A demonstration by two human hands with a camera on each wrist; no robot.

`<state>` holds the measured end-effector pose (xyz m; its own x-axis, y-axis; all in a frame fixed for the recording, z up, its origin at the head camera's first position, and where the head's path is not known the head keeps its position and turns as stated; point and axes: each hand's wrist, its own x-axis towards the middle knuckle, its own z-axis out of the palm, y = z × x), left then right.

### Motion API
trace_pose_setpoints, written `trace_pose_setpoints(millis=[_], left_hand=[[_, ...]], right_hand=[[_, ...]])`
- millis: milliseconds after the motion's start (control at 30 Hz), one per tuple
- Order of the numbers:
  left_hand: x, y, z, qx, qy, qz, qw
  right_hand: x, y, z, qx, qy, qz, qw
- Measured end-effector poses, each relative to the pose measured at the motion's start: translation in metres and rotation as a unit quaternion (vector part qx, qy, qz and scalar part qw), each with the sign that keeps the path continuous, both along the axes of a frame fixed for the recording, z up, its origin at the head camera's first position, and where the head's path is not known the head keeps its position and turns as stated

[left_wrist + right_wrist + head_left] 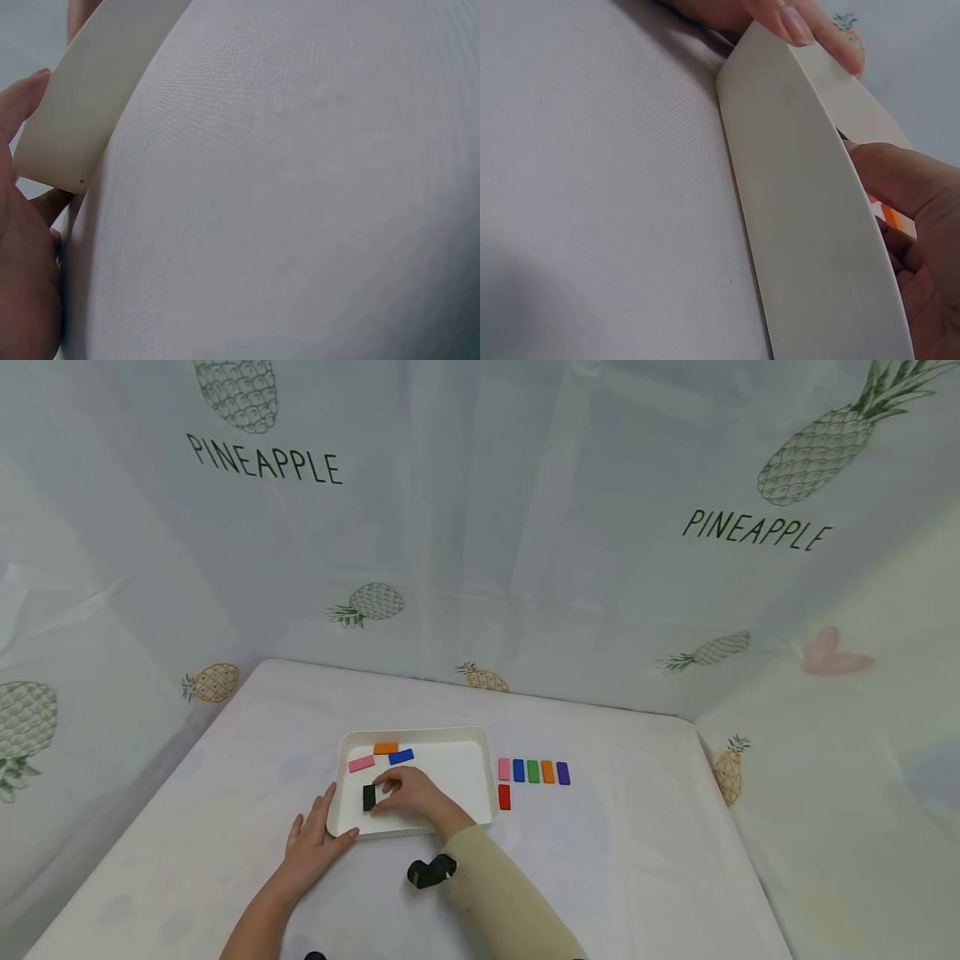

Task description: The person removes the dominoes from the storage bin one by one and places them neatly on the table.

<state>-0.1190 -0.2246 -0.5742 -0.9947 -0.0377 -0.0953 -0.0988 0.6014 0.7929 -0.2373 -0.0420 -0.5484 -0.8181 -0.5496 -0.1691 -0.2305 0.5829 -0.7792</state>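
Observation:
A white tray (pixel 457 777) lies on the table. Inside it, near the left end, is a small black rectangular block (pixel 369 798). My right hand (pixel 411 795) reaches over the tray's near side and pinches this block between thumb and fingers. At the near left corner my left hand (pixel 309 847) touches the tray with fingers spread, the thumb along the near rim. Farther back in the tray lie an orange block (pixel 386 748), a blue block (pixel 401 757) and a pink block (pixel 361 763). The right wrist view mostly hides the black block behind the tray wall.
Right of the tray, a row of blocks stands on the cloth: pink (pixel 504 768), blue (pixel 519 770), green (pixel 533 771), orange (pixel 548 772) and purple (pixel 563 773). A red block (pixel 504 797) lies below the pink one. Pineapple-print curtains (pixel 480 527) surround the table.

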Motion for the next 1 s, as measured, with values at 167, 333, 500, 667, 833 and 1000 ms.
trace_pose_setpoints(millis=[167, 333, 500, 667, 833, 1000], left_hand=[[0.0, -0.001, 0.0, -0.002, 0.0, 0.001, 1.0], [0.0, 0.001, 0.001, -0.008, 0.002, 0.003, 1.0], [0.0, 0.003, 0.002, -0.006, 0.0, 0.002, 1.0], [0.0, 0.003, 0.001, -0.007, 0.0, 0.004, 1.0], [0.001, 0.003, 0.0, -0.008, 0.01, 0.004, 0.9999], [0.001, 0.003, -0.001, -0.011, 0.021, 0.004, 0.9997]], right_hand=[[0.003, 0.009, 0.0, -0.011, -0.009, -0.007, 1.0], [0.006, 0.019, 0.003, -0.018, -0.017, -0.017, 1.0], [0.006, 0.032, 0.008, -0.048, -0.045, -0.026, 0.997], [0.006, 0.046, 0.008, -0.084, -0.078, -0.046, 0.992], [0.008, 0.06, 0.01, -0.111, -0.084, -0.068, 0.988], [0.011, 0.075, 0.014, -0.133, -0.088, -0.104, 0.982]])
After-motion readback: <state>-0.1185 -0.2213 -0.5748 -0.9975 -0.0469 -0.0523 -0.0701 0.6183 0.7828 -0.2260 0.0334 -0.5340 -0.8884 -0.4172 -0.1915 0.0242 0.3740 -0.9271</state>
